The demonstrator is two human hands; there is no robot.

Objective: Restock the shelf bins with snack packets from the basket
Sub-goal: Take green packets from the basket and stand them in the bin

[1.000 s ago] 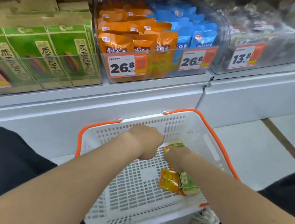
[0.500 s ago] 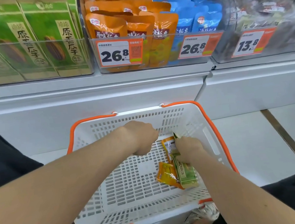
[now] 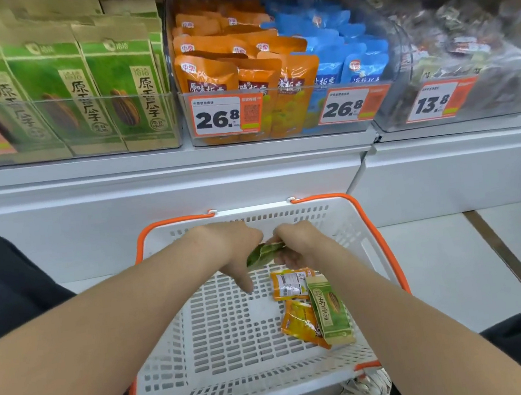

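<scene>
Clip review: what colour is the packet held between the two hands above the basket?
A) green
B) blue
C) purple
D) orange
A: the packet between the left hand and the right hand is green, and it is held clear of the floor of the white basket.

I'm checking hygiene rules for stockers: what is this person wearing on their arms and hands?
The left forearm and right forearm are bare, no sleeves in view. The left hand and right hand are ungloved, with no watch, bracelet or ring visible.
</scene>
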